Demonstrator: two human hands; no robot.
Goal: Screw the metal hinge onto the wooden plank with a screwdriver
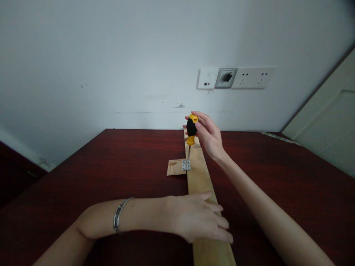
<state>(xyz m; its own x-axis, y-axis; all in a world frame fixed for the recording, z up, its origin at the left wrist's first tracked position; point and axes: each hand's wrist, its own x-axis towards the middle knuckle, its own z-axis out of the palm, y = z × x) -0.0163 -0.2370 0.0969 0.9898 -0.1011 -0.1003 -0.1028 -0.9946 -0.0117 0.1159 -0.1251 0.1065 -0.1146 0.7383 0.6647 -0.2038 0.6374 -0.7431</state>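
Note:
My right hand (210, 137) is closed around the yellow and black handle of a screwdriver (191, 127). The screwdriver stands nearly upright, its tip on a small metal hinge (186, 165). That hinge joins a long wooden plank (200, 173) to a short wooden piece (175, 167) on its left side. Across the near part of the plank lies my left hand (203, 220), palm down with the fingers stretched over the right edge. A silver bracelet circles my left wrist. Whether a screw sits under the tip is too small to tell.
The dark red tabletop (133, 159) meets a white wall (124, 66) at its far edge. Sockets and switch plates (253, 78) are set in the wall. A thin pale strip (280, 138) lies at the far right edge, near a white door (330, 118).

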